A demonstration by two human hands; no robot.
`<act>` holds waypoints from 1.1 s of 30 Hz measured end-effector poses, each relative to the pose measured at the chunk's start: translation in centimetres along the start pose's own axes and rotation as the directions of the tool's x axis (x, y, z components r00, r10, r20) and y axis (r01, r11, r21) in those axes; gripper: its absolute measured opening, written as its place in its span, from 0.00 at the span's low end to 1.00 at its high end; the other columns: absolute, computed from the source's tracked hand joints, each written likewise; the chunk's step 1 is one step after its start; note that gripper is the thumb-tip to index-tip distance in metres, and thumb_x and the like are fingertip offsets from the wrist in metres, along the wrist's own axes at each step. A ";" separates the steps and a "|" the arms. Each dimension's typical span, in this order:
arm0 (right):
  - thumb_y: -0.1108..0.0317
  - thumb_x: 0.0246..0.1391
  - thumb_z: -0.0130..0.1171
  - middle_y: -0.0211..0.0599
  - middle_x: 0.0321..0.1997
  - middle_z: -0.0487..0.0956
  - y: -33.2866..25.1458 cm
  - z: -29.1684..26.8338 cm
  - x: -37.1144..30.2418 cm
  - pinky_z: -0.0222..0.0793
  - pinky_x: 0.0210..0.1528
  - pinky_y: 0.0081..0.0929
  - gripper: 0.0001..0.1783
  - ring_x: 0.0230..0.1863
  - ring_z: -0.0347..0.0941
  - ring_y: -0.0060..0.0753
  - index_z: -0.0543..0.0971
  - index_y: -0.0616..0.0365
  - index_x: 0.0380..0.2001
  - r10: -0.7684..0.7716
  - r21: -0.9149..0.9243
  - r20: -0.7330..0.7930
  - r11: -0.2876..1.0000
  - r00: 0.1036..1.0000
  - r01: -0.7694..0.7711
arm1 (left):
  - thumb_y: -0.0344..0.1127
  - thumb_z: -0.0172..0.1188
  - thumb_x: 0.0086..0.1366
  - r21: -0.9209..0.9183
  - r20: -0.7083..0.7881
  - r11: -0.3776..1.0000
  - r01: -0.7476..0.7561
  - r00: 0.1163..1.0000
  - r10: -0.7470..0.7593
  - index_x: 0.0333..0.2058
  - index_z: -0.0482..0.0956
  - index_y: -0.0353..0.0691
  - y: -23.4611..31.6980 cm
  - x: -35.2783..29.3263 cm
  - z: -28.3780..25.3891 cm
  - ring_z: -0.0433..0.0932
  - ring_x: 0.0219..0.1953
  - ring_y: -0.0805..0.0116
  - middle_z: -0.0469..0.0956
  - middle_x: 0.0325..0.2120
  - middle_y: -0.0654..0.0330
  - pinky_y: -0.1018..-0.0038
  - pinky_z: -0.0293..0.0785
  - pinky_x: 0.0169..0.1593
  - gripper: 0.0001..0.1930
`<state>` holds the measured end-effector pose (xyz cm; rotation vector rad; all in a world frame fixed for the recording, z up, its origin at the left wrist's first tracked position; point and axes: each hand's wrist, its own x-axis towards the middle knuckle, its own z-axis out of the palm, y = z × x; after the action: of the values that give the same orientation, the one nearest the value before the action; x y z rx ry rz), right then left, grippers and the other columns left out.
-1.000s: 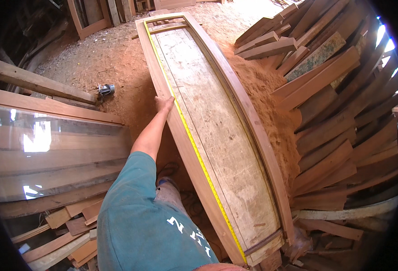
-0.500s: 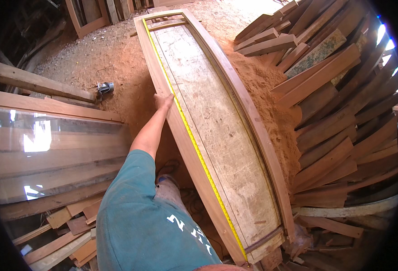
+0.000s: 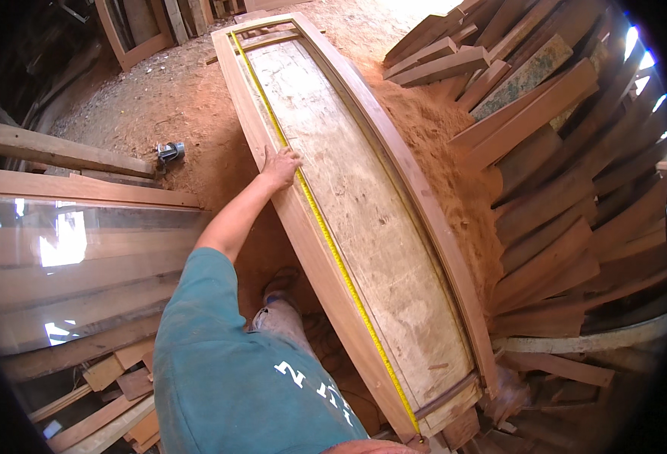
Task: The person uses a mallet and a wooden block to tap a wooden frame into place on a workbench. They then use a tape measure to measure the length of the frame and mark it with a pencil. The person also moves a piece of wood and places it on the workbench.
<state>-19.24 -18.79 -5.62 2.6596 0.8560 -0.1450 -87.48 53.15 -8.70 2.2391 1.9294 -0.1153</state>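
Note:
A long wooden frame (image 3: pixel 314 246) lies in front of me, running from the lower edge to the far end, around a worn pale panel (image 3: pixel 364 189). Along the inner edge of its left rail stretches a yellow tape measure (image 3: pixel 339 261), from the far corner to the near one. My left hand (image 3: pixel 280 165) rests on that rail about midway along. Its fingers lie spread across the tape, with nothing gripped in them. At the bottom edge a strip of skin shows near the tape's near end; my right hand itself is not visible.
Many boards (image 3: pixel 553 204) lean in a row on the right beside heaped reddish sawdust (image 3: pixel 462 204). At left are a glossy clear sheet (image 3: pixel 84 265) over planks, a long beam (image 3: pixel 69 149), wood offcuts (image 3: pixel 114 371) and a small grey power tool (image 3: pixel 170 152).
My left hand has gone from curling over the rail's outer edge to lying with fingers spread over the tape. The view has shifted slightly.

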 end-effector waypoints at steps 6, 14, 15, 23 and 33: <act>0.42 0.56 0.64 0.53 0.40 0.86 1.1 0.3 0.1 0.79 0.45 0.49 0.26 0.41 0.83 0.52 0.87 0.52 0.45 -0.014 0.003 -0.007 1.000 1.000 0.014 | 0.30 0.59 0.60 0.012 0.083 0.998 -0.068 0.994 0.067 0.54 0.81 0.55 -0.4 1.2 0.4 0.71 0.64 0.54 0.77 0.54 0.62 0.27 0.52 0.67 0.23; 0.41 0.56 0.63 0.53 0.40 0.86 3.9 0.0 -0.6 0.79 0.46 0.50 0.26 0.41 0.84 0.52 0.87 0.51 0.45 -0.053 -0.078 -0.021 0.996 0.998 0.052 | 0.39 0.64 0.64 -0.182 0.013 0.943 0.278 0.960 -0.280 0.53 0.71 0.33 4.2 4.9 3.7 0.77 0.55 0.41 0.74 0.53 0.39 0.56 0.77 0.58 0.23; 0.41 0.57 0.63 0.52 0.39 0.86 3.3 -0.1 -0.7 0.79 0.44 0.50 0.26 0.40 0.83 0.53 0.88 0.51 0.44 -0.016 0.001 -0.030 1.000 0.999 0.016 | 0.40 0.64 0.64 -0.216 0.049 0.916 0.339 0.940 -0.336 0.54 0.69 0.33 4.5 5.4 4.0 0.77 0.56 0.41 0.74 0.53 0.39 0.56 0.77 0.57 0.25; 0.43 0.55 0.66 0.49 0.27 0.84 2.6 -0.2 -1.8 0.74 0.30 0.49 0.23 0.27 0.79 0.55 0.88 0.53 0.37 0.043 0.038 -0.222 0.999 0.974 -0.035 | 0.36 0.55 0.70 -0.504 0.271 0.430 0.749 0.610 -0.744 0.62 0.59 0.34 6.5 8.1 4.5 0.80 0.56 0.47 0.75 0.55 0.40 0.58 0.81 0.55 0.26; 0.49 0.54 0.70 0.47 0.31 0.84 4.4 -2.8 -0.9 0.75 0.34 0.44 0.22 0.32 0.80 0.47 0.86 0.56 0.42 -0.129 0.303 -0.147 0.938 0.981 0.169 | 0.42 0.58 0.68 -0.536 0.192 0.487 0.689 0.661 -0.725 0.55 0.71 0.30 6.7 7.1 2.0 0.82 0.54 0.50 0.81 0.52 0.42 0.57 0.80 0.56 0.24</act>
<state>-17.40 -21.61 -1.60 2.9212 1.1645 -0.1659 -79.65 58.73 -11.36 0.9628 2.3840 0.3901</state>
